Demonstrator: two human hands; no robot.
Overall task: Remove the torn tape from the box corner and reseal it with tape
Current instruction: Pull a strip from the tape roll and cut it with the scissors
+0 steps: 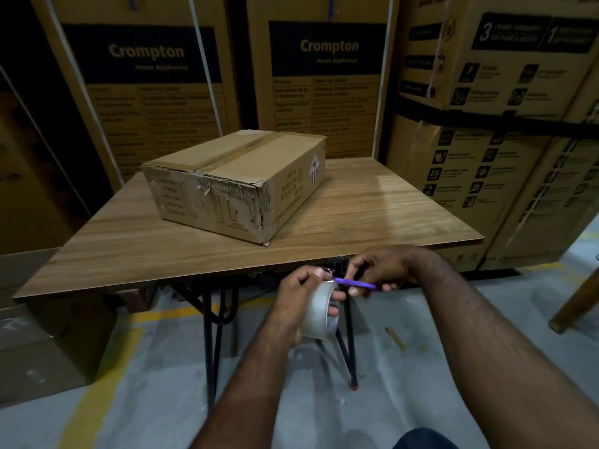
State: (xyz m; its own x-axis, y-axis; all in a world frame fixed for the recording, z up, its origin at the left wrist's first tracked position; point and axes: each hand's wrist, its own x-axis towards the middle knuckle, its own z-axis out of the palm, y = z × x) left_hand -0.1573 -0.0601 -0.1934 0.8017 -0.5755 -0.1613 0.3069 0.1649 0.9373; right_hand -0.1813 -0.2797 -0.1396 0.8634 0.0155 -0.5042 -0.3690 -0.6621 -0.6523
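Backdrop: tall printed cartons (pixel 327 79) marked "Crompton" stand stacked well beyond both hands, filling the far wall; more cartons (pixel 505 124) rise up and to the right of the right hand.
Floor: grey concrete with yellow painted lines (pixel 100 380) lies below and to the left of the hands.
Surface: a wood-grain table (pixel 372 209) on black metal legs (pixel 212 345); its near edge runs just above both hands, which hang in front of it, off the tabletop.
Obstruction: nothing lies between the hands and the table edge; the legs pass behind the left hand.
Left hand (pixel 301 296): raised in front of the table edge, fingers curled tight around a roll of clear tape (pixel 319 311), thumb pressing on the top of the roll.
Right hand (pixel 385 270): just right of the left, fingers pinched closed on a purple-handled cutter (pixel 355 283) whose tip meets the top of the roll.
Forearms: both reach up from the bottom of the view, meeting near the table edge.
Box (pixel 236 186): closed cardboard, on the tabletop up and left of the hands, apart from them; what it holds cannot be seen.
Box corner (pixel 264 205): the near corner faces the hands, its paper skin ripped and ragged along the top edge and down the corner.
Top seam: brown tape (pixel 236 150) runs along the lid.
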